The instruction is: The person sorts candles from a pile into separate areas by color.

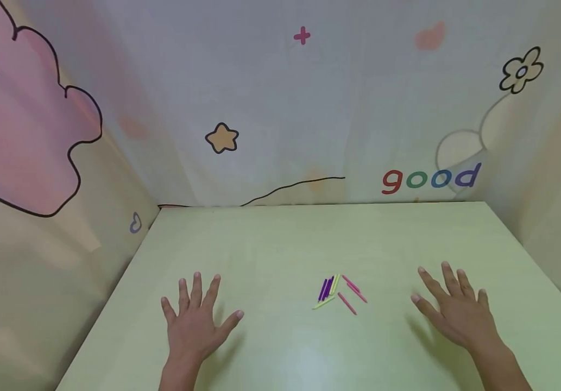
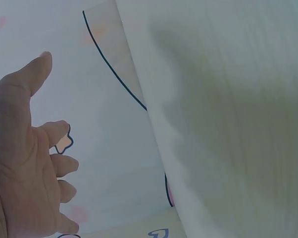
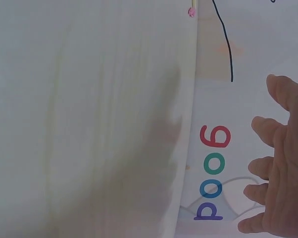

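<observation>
Thin coloured sticks lie loosely grouped near the middle of the table in the head view. Purple sticks lean side by side on the left, yellow sticks lie beside and below them, and pink sticks are spread to the right. My left hand is left of the group, fingers spread, holding nothing. On the other side, my right hand also has spread fingers and holds nothing. Both hands cast shadows on the tabletop and stay apart from the sticks. Each wrist view shows its hand with nothing in it.
The pale green table reaches back to a printed cloth that hangs behind and along both sides. In the right wrist view a small pink spot shows at the tabletop's edge, too small to identify.
</observation>
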